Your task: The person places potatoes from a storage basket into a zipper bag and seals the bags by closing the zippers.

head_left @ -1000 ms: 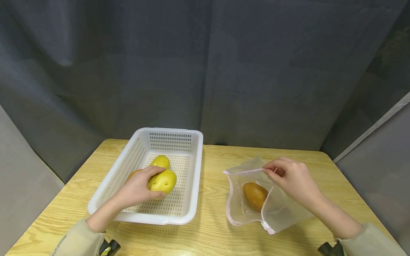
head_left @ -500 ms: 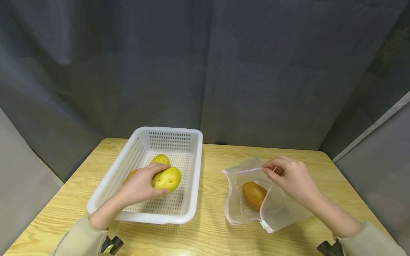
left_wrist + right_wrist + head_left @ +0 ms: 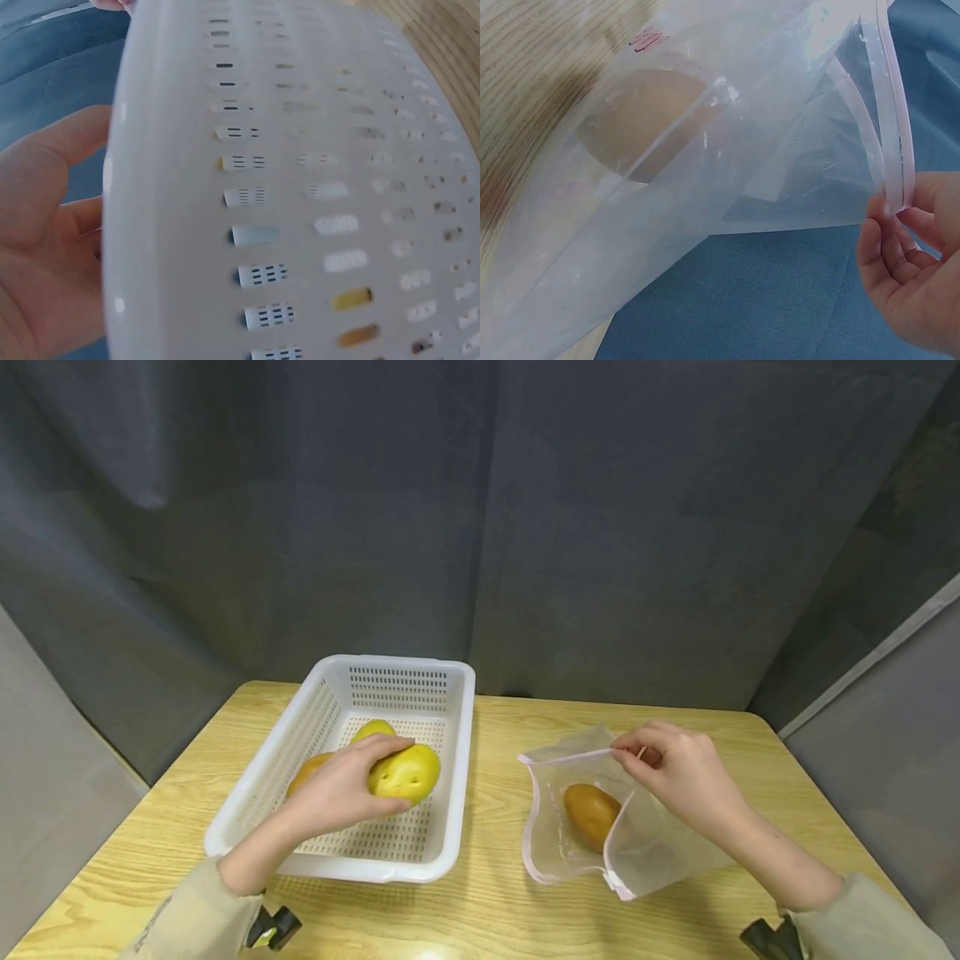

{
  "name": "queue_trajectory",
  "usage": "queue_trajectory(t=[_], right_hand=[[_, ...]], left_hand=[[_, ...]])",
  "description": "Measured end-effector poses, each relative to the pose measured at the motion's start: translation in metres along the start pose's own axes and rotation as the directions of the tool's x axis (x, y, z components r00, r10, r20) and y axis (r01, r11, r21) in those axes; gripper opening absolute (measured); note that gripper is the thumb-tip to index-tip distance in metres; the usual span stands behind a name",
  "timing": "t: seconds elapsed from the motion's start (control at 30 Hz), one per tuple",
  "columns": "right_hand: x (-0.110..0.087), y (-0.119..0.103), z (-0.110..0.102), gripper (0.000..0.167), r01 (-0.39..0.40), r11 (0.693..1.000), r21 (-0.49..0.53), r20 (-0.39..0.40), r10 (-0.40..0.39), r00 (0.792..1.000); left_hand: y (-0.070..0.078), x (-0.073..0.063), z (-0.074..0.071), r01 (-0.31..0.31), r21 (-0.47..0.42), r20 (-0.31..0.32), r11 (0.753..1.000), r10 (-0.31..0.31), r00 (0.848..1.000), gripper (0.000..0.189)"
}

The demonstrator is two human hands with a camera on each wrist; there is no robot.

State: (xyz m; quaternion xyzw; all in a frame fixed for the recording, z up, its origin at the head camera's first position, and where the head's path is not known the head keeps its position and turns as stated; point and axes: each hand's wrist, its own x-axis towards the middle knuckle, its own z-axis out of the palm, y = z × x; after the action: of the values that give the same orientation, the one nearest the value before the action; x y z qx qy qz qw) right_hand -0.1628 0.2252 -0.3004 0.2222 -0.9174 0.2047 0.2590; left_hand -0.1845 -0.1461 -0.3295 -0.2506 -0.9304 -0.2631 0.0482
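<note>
"In the left hand (image 3: 341,783), what is held?"

"A yellow potato (image 3: 411,774), clamped between thumb and fingers, over the floor of a white slotted basket (image 3: 454,827)."

"And near it?"

"A second yellow potato (image 3: 374,729) just behind, and an orange-brown oval (image 3: 309,770), partly hidden by that hand."

"The right hand (image 3: 678,768)?"

"Pinching the edge of a see-through zip bag (image 3: 660,852) with a brown oval (image 3: 591,816) inside, on a wood-grain table (image 3: 487,918)."

"Beyond?"

"A dark curtain (image 3: 480,527)."
</note>
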Motion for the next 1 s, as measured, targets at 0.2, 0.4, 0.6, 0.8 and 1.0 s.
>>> queue_trajectory(t=[0.2,0.4,0.6,0.8,1.0], right_hand=[[-0.001,0.000,0.000,0.008,-0.005,1.000,0.004,-0.001,0.005,1.000],[-0.001,-0.001,0.000,0.008,-0.013,1.000,0.010,-0.001,0.013,1.000],[-0.001,-0.001,0.001,0.008,-0.026,1.000,0.014,0.008,0.026,1.000],[0.000,0.000,0.003,0.009,-0.022,1.000,0.013,0.003,0.022,1.000],[0.000,0.000,0.004,0.008,-0.021,1.000,0.017,0.000,0.021,1.000]], left_hand=[[0.006,0.002,-0.001,-0.027,-0.021,0.000,0.999,0.027,1.000,0.071],[0.010,0.003,0.001,-0.050,-0.045,-0.001,0.998,0.050,0.999,0.070],[0.012,0.004,0.004,-0.044,-0.058,0.004,0.997,0.044,0.999,0.071],[0.017,0.006,0.006,-0.061,-0.068,-0.009,0.996,0.060,0.998,0.072],[0.021,0.007,0.009,-0.055,-0.081,0.006,0.995,0.056,0.998,0.072]])
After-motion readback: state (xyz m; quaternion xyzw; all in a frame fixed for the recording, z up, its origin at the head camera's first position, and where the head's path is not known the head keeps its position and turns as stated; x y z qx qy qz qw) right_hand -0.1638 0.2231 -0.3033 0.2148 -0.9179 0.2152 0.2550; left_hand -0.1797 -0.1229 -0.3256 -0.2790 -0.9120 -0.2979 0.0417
